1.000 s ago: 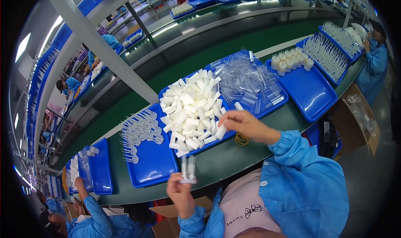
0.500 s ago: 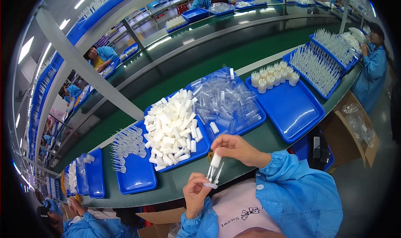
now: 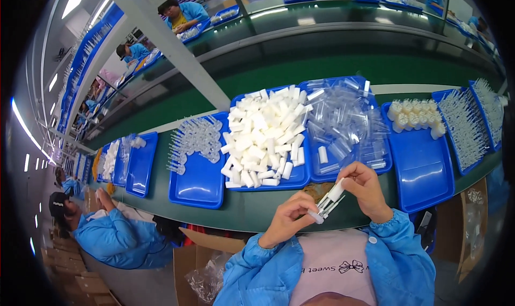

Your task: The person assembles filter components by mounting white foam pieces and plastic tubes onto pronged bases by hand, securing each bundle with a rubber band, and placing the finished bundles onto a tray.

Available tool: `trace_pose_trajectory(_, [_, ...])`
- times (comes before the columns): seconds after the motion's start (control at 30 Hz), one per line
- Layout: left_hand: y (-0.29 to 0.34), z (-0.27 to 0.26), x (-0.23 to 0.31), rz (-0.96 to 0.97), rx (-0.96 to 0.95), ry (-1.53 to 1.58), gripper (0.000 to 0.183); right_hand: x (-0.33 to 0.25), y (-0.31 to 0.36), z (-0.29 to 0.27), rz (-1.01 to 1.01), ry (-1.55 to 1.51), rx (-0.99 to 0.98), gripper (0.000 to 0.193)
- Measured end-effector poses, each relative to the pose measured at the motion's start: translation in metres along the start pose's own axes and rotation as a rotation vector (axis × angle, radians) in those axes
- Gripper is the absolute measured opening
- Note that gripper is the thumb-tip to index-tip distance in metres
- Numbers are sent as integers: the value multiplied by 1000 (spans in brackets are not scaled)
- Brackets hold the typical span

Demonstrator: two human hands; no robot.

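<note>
My left hand point(image 3: 291, 215) pinches the round base of a pronged plastic piece point(image 3: 317, 218), its thin prongs pointing up and to the right. In my right hand point(image 3: 367, 189), thumb and fingers grip a white cylinder point(image 3: 336, 190), which meets the prongs; how far it sits among them cannot be made out. Just beyond my hands lies a heap of white cylinders point(image 3: 263, 131) in a blue tray. To its right is a tray of clear plastic tubes point(image 3: 343, 118), with a few white cylinders among them. Left of the heap, several pronged pieces point(image 3: 197, 139) stand in a blue tray point(image 3: 196, 190).
At the right, a blue tray point(image 3: 421, 177) holds cream-coloured assembled pieces point(image 3: 416, 114) at its far end; trays of upright pronged parts point(image 3: 464, 126) stand beyond. A metal post point(image 3: 182, 59) rises behind the bench. Cardboard boxes point(image 3: 209, 241) flank me. A co-worker point(image 3: 115, 233) sits at left.
The view has swung, so the trays appear farther right. My hands are closer together, and the pronged piece and the cylinder now tilt to the right instead of standing nearly upright.
</note>
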State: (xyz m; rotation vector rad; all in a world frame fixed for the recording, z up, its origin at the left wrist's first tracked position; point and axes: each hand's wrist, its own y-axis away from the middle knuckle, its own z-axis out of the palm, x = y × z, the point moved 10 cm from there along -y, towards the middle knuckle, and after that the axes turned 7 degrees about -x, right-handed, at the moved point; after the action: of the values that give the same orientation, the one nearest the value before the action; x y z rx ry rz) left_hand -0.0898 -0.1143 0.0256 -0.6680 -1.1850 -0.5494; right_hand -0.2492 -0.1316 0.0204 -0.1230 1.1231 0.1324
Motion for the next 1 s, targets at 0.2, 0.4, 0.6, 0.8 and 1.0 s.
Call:
trace_pose_trajectory(0.2, [27,-21,4,-16,48,-177,18,14,-7,27,-9,9,-61,11])
trace_pose_trajectory(0.4, [55,-43,13,54,138,-216,25,16,-16,64,-97,86,-166,10])
trace_pose_trajectory(0.6, [60,-56,8,64,208,-75,27,5,-9,71,-270,319,-160,12])
trace_pose_trajectory(0.8, [54,-59,9,134,189,-98,24,38,-10,81,-23,-46,-177,8])
trace_pose_trajectory(1.0, [54,-64,7,112,251,-107,24,37,-11,90,-43,40,-209,9])
